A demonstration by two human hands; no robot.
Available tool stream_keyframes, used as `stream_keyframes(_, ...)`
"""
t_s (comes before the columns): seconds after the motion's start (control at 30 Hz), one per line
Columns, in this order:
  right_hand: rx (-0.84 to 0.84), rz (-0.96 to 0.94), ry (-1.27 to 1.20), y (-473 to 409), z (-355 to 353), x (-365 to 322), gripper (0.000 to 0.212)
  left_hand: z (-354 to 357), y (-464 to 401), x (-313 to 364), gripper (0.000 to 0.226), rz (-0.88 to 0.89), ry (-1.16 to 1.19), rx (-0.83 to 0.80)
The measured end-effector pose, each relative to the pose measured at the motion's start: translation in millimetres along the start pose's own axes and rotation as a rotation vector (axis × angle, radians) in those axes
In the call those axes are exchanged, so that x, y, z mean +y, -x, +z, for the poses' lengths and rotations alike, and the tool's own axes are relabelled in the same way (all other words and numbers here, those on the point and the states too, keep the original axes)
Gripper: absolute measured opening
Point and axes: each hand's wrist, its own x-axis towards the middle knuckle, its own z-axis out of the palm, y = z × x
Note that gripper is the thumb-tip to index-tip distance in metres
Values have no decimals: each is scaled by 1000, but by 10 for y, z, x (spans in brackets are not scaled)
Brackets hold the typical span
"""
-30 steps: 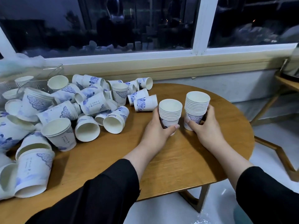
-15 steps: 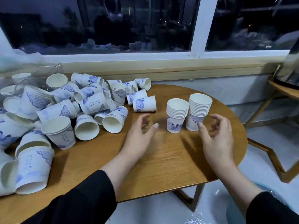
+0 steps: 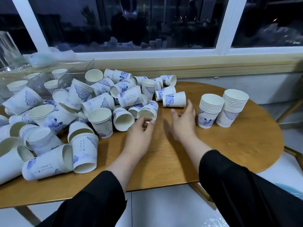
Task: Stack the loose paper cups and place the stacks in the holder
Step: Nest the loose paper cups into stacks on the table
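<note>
A heap of white paper cups with blue prints (image 3: 101,102) covers the left half of the round wooden table (image 3: 229,145), most lying on their sides. Two upright stacks stand at the right: a shorter stack (image 3: 210,110) and a taller stack (image 3: 233,108) beside it. My left hand (image 3: 141,130) touches the rim of a lying cup (image 3: 148,110) at the heap's edge, fingers curled, nothing lifted. My right hand (image 3: 183,118) hovers blurred and empty just below a lying short stack (image 3: 174,99). A clear holder (image 3: 49,79) at the back left holds a few cup stacks.
A window sill (image 3: 180,66) runs behind the table. A clear glass object (image 3: 8,51) stands at far left beside crumpled plastic (image 3: 49,54). A wooden frame (image 3: 291,110) stands to the right of the table, over white floor (image 3: 164,207).
Both hands let go of the two upright stacks and moved left to the heap. The view swung left too, so the stacks now sit further right.
</note>
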Motion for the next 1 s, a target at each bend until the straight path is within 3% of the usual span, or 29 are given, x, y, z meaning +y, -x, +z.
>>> stream_keyframes(0.27, 62, 201, -76, -616, 261, 71, 79, 13, -38, -42, 15, -8, 38, -54)
stream_keyframes(0.47, 95, 195, -40, -662, 289, 35, 48, 4, -27, -6, 16, -11, 59, -58)
stream_keyframes(0.57, 58, 89, 3, -501, 222, 34, 55, 7, -16, 16, 16, -15, 62, -55)
stream_keyframes(0.73, 152, -176, 49, -103, -158, -330, 22, 6, -5, 26, 16, -10, 54, -53)
stream_keyframes(0.9, 188, -458, -41, 111, -922, -885, 23, -8, 16, 31, 20, -41, 64, -103)
stream_keyframes(1.0, 188, -552, 114, 8, -1442, -1051, 23, -13, 38, 44, 23, -48, 52, -112)
